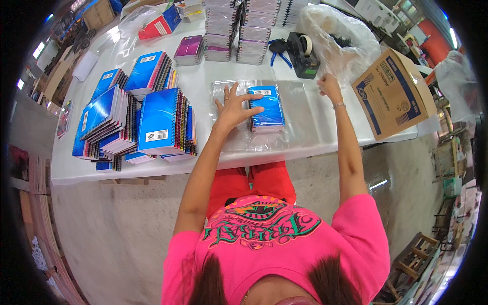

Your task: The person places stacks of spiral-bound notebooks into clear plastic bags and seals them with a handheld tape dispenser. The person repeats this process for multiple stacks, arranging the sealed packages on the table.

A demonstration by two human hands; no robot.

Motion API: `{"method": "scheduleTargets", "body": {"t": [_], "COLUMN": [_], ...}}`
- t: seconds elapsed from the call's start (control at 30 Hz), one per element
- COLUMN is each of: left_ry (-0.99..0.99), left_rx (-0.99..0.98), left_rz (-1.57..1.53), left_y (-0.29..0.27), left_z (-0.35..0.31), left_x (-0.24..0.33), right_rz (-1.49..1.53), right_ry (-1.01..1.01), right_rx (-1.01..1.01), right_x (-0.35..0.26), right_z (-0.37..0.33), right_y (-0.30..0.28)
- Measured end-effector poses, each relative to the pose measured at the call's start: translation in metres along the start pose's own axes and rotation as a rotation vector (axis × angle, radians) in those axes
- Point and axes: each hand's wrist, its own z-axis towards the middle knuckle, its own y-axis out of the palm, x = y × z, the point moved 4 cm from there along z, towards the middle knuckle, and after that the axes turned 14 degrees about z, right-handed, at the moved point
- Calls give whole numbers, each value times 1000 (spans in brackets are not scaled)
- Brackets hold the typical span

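Note:
A small stack of blue spiral notebooks lies in front of me, inside or on a clear plastic bag. My left hand is spread at its left side, with thumb and a finger resting on the top cover. To the right, my right hand is closed, its fingers curled together just below the black tape dispenser. What it holds, if anything, is too small to make out. Left of my left hand stand several piles of blue spiral notebooks.
Behind are tall stacks of wrapped notebooks, a purple notebook pile, blue-handled pliers and a red-and-blue box. A cardboard box stands at the right, beside crumpled clear plastic. The white table's front edge is near me.

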Motion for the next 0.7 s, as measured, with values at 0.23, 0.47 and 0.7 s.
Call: {"method": "scheduleTargets", "body": {"t": [0.23,0.47,0.7], "left_ry": [-4,3,26], "left_rx": [-65,-20,204], "left_rz": [26,64,310], "left_y": [-4,-4,38], "left_z": [4,0,-35], "left_x": [-4,4,22], "right_rz": [463,234,-129], "right_ry": [-216,-222,-192], "right_rx": [-742,-799,-638], "right_x": [-137,-144,-161], "right_z": [-94,-88,-96], "right_y": [73,103,90]}}
